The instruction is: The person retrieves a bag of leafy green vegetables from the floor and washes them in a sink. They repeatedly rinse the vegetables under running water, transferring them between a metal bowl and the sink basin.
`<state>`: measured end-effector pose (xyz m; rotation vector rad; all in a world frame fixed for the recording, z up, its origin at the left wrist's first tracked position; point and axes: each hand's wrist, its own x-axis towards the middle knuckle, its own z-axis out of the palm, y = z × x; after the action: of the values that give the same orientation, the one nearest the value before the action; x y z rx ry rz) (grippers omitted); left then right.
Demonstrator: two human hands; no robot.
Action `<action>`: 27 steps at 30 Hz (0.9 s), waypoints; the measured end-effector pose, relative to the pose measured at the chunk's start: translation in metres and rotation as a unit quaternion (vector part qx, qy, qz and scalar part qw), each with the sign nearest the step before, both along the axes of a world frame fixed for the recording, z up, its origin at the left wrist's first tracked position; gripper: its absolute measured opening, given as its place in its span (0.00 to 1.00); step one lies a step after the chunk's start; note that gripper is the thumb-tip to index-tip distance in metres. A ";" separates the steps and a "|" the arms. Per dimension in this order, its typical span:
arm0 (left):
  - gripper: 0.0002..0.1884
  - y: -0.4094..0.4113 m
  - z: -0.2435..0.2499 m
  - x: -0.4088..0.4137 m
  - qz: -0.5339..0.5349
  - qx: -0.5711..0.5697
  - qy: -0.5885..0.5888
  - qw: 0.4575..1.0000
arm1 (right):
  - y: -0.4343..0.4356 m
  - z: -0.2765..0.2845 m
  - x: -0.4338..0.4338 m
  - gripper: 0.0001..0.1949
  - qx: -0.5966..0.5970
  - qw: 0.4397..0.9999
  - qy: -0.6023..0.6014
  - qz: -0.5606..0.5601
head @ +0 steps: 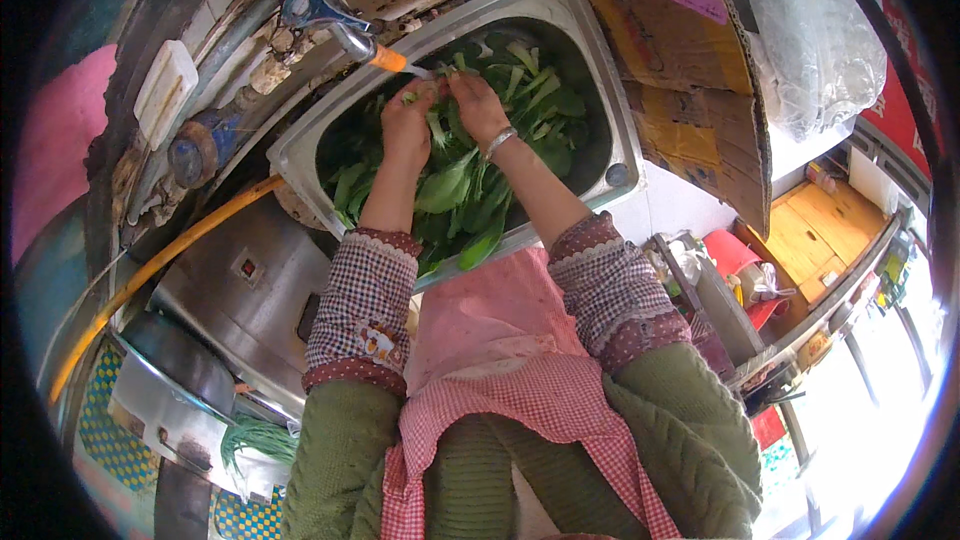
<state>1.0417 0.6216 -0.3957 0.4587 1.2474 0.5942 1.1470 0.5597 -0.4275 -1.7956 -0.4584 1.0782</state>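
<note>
Both my hands work close together over a stainless steel sink (301,159) piled with leafy greens (448,189). My left hand (406,124) has its fingers curled around a piece of green stalk. Beside it, my right hand (478,109), with a bracelet (500,141) at the wrist, pinches greens at its fingertips; the fingers partly hide what they hold. A tap (352,39) with an orange nozzle (388,58) runs a thin stream of water (418,72) onto the fingers. Loose stalks and broad leaves lie beneath and around both hands.
A cardboard sheet (686,112) stands along the sink's right side. Pipes and a blue valve (202,150) line the left wall. A yellow hose (157,270) curves past a metal cabinet (240,277). Lower left are a metal basin (180,360) and long thin greens (259,441).
</note>
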 end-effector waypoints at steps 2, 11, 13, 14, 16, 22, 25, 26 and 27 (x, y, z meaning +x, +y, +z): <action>0.18 -0.001 0.002 -0.004 -0.028 0.002 -0.015 0.999 | -0.004 -0.010 0.003 0.17 0.031 0.994 -0.101 0.030; 0.16 0.003 0.026 0.008 -0.028 -0.112 0.019 0.993 | 0.002 0.017 0.007 0.07 -0.026 0.967 -0.227 0.113; 0.14 0.007 0.020 -0.002 -0.048 -0.129 -0.021 0.990 | 0.000 0.027 0.020 0.07 -0.011 0.974 -0.162 0.160; 0.13 0.006 0.011 -0.008 -0.055 -0.126 -0.058 0.989 | 0.001 0.034 0.032 0.09 -0.019 0.977 -0.110 0.182; 0.11 0.007 0.006 -0.006 -0.061 -0.111 -0.090 0.988 | -0.005 0.029 0.054 0.12 0.020 0.958 -0.213 0.189; 0.10 0.012 0.017 0.000 -0.116 -0.074 0.073 0.988 | -0.015 0.002 0.090 0.17 -0.214 0.835 -0.468 0.195; 0.16 0.017 0.024 -0.012 -0.228 -0.024 0.178 0.957 | -0.008 0.026 0.097 0.17 -0.224 0.849 -0.435 0.201; 0.19 0.017 0.028 -0.013 -0.261 0.012 0.231 0.937 | -0.007 0.039 0.093 0.16 -0.213 0.850 -0.449 0.173; 0.22 0.018 0.031 -0.011 -0.292 0.052 0.281 0.913 | -0.006 0.042 0.092 0.17 -0.246 0.846 -0.430 0.198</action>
<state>1.0304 0.6393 -0.3647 1.1010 1.5237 0.0006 1.2387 0.5538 -0.3851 -2.7077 -1.2180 0.6016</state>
